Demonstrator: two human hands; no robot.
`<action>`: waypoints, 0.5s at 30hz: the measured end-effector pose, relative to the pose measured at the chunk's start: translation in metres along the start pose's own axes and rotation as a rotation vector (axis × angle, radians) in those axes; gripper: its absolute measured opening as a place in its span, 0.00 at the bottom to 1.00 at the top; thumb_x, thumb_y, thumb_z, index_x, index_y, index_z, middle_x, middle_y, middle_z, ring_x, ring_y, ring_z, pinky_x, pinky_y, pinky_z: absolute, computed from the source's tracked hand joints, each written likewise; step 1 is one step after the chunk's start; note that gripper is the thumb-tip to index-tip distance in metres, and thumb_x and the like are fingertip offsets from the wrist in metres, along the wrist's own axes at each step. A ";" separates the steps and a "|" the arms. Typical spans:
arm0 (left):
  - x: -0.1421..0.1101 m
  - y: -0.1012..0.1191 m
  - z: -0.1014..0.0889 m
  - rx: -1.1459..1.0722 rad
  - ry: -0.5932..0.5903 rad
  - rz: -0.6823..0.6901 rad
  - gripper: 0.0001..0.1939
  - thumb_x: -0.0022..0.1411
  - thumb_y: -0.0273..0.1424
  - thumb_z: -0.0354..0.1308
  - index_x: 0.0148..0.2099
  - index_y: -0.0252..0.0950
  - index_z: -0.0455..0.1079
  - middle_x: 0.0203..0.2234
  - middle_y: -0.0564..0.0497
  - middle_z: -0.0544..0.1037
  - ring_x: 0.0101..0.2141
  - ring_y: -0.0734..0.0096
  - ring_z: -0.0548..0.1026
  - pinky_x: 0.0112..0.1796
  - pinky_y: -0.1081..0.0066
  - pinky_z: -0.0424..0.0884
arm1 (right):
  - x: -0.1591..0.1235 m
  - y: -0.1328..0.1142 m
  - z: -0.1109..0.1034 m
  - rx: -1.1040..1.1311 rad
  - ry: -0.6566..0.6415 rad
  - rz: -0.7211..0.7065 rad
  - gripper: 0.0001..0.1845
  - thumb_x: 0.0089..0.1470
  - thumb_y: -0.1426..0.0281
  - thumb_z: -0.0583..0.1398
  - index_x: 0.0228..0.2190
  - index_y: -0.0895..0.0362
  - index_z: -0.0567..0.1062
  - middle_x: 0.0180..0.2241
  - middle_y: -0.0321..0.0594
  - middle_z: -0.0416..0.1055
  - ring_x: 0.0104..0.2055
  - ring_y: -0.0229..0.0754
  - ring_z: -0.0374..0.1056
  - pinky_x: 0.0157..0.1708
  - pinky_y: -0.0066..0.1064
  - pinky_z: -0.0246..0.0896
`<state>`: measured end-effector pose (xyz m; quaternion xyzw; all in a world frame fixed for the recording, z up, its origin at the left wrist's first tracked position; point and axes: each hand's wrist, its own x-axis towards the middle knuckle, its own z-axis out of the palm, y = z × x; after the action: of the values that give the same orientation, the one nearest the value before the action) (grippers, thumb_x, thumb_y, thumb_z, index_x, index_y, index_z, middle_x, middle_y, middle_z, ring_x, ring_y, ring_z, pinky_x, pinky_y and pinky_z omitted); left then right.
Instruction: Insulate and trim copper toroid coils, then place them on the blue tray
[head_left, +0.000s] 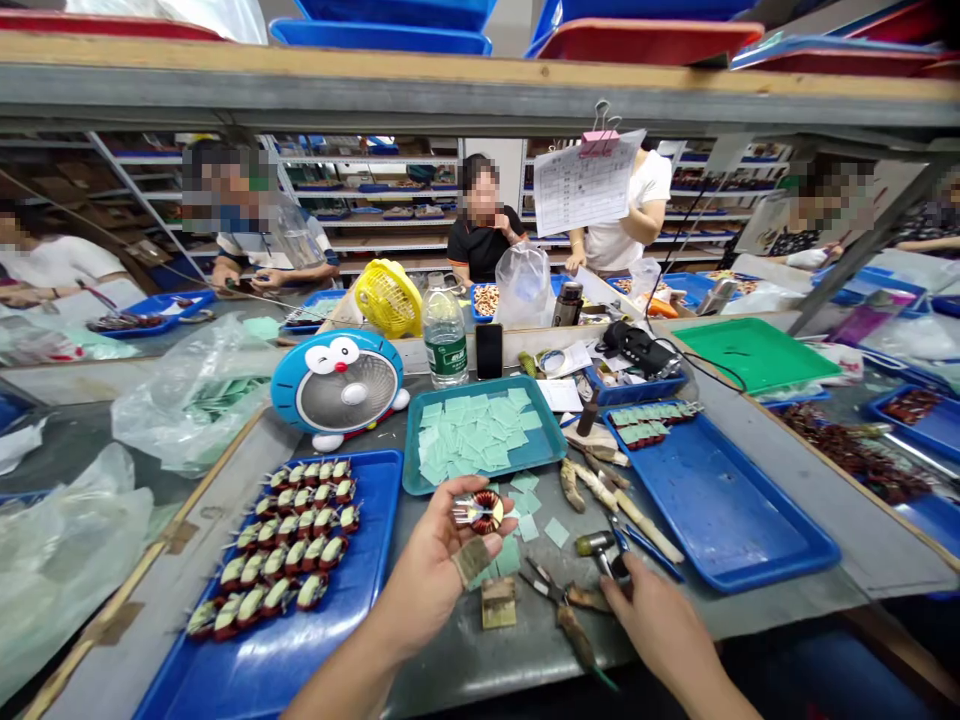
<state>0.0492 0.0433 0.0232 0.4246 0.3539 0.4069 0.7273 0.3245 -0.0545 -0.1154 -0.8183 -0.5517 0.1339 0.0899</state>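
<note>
My left hand (457, 540), with tape around its thumb, holds up a toroidal coil (487, 511) wound in copper wire, its pale leads pointing left. My right hand (652, 610) is low over the bench, its fingers closed at a small metal tool (611, 560); its exact kind is unclear. Beside it lie pliers (555, 590) with wrapped handles. A small block (499, 603) stands between the hands. Loose green square sheets (556, 532) are scattered behind, and more fill a teal tray (559, 440).
At left, a blue tray (300, 640) carries rows of coils. Another blue tray (750, 510) at right has several coils at its far end. A cartoon fan (337, 385), a water bottle (445, 335) and a phone (489, 352) stand behind. Co-workers sit across the bench, below an overhead shelf (450, 95).
</note>
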 end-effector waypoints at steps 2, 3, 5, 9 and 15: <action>0.000 0.000 0.000 0.029 -0.009 -0.003 0.28 0.58 0.27 0.73 0.58 0.41 0.68 0.49 0.41 0.82 0.48 0.55 0.82 0.50 0.64 0.75 | 0.008 0.001 -0.003 -0.004 -0.007 -0.021 0.08 0.59 0.63 0.56 0.34 0.53 0.73 0.28 0.44 0.79 0.33 0.54 0.78 0.30 0.36 0.58; -0.001 0.000 -0.001 0.041 -0.015 0.001 0.29 0.58 0.27 0.72 0.60 0.41 0.68 0.49 0.41 0.82 0.48 0.55 0.82 0.50 0.64 0.75 | 0.010 0.002 -0.003 -0.006 -0.009 -0.033 0.06 0.57 0.65 0.57 0.33 0.53 0.73 0.28 0.44 0.79 0.33 0.54 0.78 0.30 0.35 0.57; -0.001 0.000 -0.002 0.059 -0.028 0.015 0.28 0.60 0.28 0.71 0.60 0.41 0.69 0.49 0.40 0.82 0.48 0.54 0.82 0.50 0.64 0.75 | 0.012 0.003 -0.003 -0.008 -0.010 -0.061 0.04 0.55 0.67 0.58 0.32 0.53 0.73 0.27 0.44 0.78 0.32 0.53 0.78 0.29 0.34 0.55; -0.002 0.000 -0.008 0.072 -0.039 0.020 0.25 0.60 0.29 0.71 0.58 0.40 0.70 0.48 0.41 0.81 0.48 0.54 0.82 0.48 0.64 0.75 | 0.006 0.004 0.001 0.004 0.037 -0.103 0.07 0.60 0.65 0.54 0.34 0.52 0.71 0.27 0.42 0.77 0.32 0.52 0.77 0.30 0.35 0.57; -0.003 -0.001 -0.020 0.117 -0.040 0.034 0.26 0.61 0.32 0.71 0.58 0.40 0.66 0.47 0.42 0.81 0.49 0.53 0.81 0.48 0.64 0.75 | -0.001 0.007 0.009 0.083 0.162 -0.135 0.15 0.67 0.57 0.48 0.39 0.51 0.69 0.31 0.42 0.75 0.35 0.53 0.75 0.35 0.38 0.62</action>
<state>0.0312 0.0466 0.0154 0.4803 0.3552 0.3891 0.7013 0.3279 -0.0580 -0.1258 -0.7831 -0.5904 0.0835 0.1767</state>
